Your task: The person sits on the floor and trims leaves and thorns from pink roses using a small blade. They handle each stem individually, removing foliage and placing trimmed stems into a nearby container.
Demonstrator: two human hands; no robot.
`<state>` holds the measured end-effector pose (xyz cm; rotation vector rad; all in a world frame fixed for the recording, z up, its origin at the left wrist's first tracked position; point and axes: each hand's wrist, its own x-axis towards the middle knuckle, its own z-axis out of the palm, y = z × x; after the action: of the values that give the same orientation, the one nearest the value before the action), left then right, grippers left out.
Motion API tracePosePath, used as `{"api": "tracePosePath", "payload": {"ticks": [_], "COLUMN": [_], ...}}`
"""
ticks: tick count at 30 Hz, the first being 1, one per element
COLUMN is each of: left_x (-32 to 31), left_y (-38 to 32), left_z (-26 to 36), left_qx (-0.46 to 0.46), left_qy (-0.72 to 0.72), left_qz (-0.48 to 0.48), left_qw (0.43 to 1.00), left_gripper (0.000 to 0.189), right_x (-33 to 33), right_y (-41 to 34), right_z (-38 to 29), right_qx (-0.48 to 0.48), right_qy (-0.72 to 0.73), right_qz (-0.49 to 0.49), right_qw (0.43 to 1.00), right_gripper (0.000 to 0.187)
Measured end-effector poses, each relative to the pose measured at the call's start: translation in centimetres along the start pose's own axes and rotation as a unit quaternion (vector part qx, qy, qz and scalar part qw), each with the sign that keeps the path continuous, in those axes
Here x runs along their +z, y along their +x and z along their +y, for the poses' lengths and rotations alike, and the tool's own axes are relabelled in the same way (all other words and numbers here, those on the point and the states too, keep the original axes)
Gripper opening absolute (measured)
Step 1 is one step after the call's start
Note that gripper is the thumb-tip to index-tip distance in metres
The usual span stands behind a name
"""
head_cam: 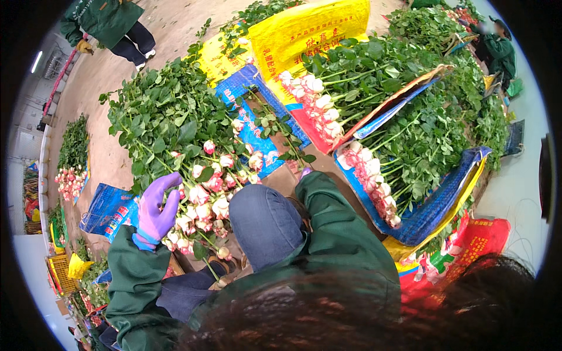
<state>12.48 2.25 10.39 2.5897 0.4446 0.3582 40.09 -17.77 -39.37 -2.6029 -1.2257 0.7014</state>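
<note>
My left hand (156, 213), in a purple glove, is raised with thumb and fingers curved apart beside a heap of pink-and-white roses (199, 195). Nothing shows between its fingers. My right hand (306, 173), gloved too, is mostly hidden by its green sleeve. It is at the lower end of a leafy rose stem (281, 125), and its grip cannot be made out. The heap's leafy stems (171, 105) spread away from me, partly over a blue woven sack (254, 131). A single rose (224, 253) hangs low near my bent knee (186, 294).
Bundled roses (316, 103) lie on a yellow printed sack (307, 33) to the right. More roses (366, 175) rest in a folded blue sack (439, 206). A person (107, 22) stands at the far left; another person (496, 48) is at the far right. A yellow crate (63, 274) is at left.
</note>
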Motion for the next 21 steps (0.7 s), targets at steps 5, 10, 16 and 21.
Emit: {"api": "tracePosePath", "payload": {"ticks": [5, 10, 16, 21], "left_x": [2.2, 6.0, 10.2, 16.4], "left_y": [3.9, 8.6, 13.1, 16.3], "left_z": [-0.2, 2.3, 9.9, 16.2], "left_qx": [0.035, -0.057, 0.101, 0.197], "left_qy": [-0.018, -0.156, -0.195, -0.267], "left_qz": [0.005, 0.02, -0.011, -0.017], "left_qw": [0.999, 0.986, 0.975, 0.943], "left_gripper": [0.031, 0.033, 0.036, 0.034], "right_x": [-6.0, -20.4, -32.4, -28.3], "right_y": [-4.9, -17.3, -22.7, -18.8], "right_z": [-2.5, -5.0, 5.9, 15.1], "right_qx": [-0.007, -0.033, 0.047, 0.199], "right_qy": [0.219, 0.43, 0.611, 0.658], "right_qz": [0.069, 0.213, 0.475, 0.554], "right_qw": [0.973, 0.877, 0.632, 0.469], "right_gripper": [0.028, 0.026, 0.018, 0.014]}}
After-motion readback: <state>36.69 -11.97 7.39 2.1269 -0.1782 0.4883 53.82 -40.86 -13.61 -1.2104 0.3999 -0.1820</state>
